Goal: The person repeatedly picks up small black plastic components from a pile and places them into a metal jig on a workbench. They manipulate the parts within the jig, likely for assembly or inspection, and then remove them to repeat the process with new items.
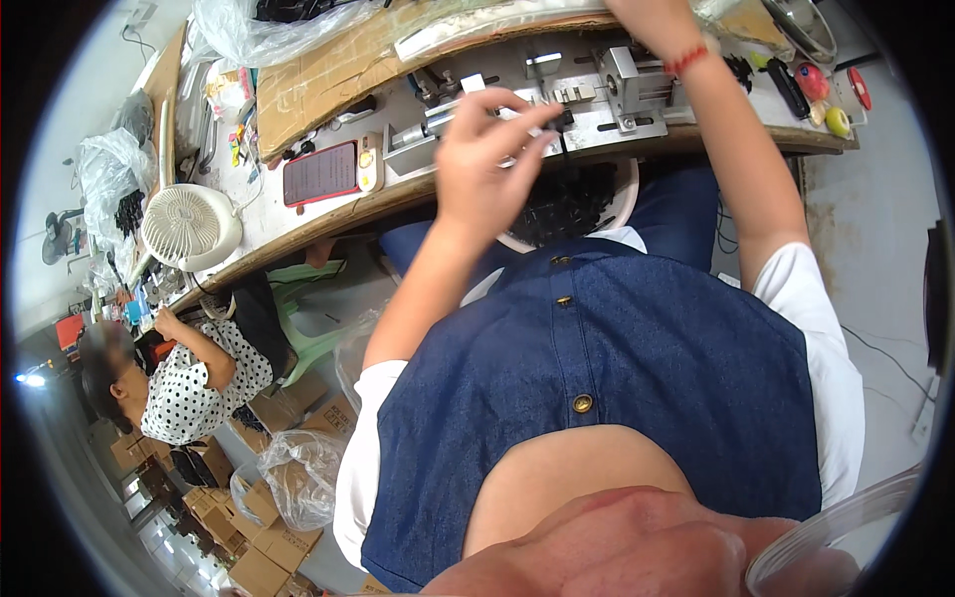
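My left hand (487, 164) is over the front edge of the bench, its thumb and index finger apart and slightly blurred. Just beyond its fingertips is a small black part (565, 119) at a metal fixture (587, 95); whether a finger touches it I cannot tell. A metal block with a bracket (632, 85) stands on the fixture's right. My right hand (652, 25), with a red band at the wrist, reaches to the far side of the bench; its fingers are cut off by the upper edge. Below the bench edge sits a pale tub (627, 189) of black pieces (567, 209).
A red-framed phone (320, 174) and a white fan (191, 227) are on the left of the bench. Cardboard (328, 90) covers its back. Small toys (812, 82) lie at the right end. Another person (199, 383) sits at the left, near cardboard boxes (259, 537).
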Demonstrator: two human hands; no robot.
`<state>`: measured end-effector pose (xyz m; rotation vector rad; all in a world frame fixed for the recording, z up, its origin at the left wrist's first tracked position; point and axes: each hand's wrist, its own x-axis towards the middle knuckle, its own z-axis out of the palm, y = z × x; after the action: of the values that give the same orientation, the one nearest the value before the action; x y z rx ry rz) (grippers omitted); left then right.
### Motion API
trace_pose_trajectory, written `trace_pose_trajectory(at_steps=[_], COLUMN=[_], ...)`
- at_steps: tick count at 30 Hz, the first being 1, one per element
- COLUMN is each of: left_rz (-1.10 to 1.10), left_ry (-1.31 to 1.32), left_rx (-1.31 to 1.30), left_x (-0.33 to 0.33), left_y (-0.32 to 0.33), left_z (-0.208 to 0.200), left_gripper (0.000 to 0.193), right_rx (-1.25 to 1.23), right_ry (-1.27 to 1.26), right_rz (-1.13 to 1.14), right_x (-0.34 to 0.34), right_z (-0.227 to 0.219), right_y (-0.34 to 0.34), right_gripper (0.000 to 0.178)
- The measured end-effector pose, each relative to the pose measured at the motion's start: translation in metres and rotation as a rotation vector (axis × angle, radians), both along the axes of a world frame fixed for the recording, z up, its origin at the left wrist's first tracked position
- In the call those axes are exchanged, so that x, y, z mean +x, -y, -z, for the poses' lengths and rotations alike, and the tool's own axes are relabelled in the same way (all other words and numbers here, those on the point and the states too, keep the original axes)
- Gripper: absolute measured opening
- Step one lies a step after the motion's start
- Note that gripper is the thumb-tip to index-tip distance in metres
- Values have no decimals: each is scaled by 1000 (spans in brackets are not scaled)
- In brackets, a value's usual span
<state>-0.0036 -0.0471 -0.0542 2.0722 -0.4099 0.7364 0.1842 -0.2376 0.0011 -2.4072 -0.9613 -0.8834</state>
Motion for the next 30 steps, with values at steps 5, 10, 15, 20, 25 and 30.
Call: trace_pose_trajectory(at_steps=[5,10,15,20,25,30], left_rz=[-33,-104,-124,-136,-62,-223], left_ry=[-113,-128,-99,-141,-34,289], left_rx=[109,152,159,201,159,362], left_x=[-3,4,5,4,16,94], left_y=[25,31,31,29,14,-22], left_z=[41,52,53,46,17,-47], left_gripper=[24,22,25,28,28,18], right_rx=[-202,77,438,812,446,43], right_ry=[-58,-193,-386,-609,-499,-248], right_rz=[154,70,-230,-486,-370,-348], right_x=[62,50,1,-38,-90,-129], right_z=[2,-7,-21,4,27,55], right_y=[-9,-6,-4,1,26,26], right_gripper=[17,18,24,17,23,23])
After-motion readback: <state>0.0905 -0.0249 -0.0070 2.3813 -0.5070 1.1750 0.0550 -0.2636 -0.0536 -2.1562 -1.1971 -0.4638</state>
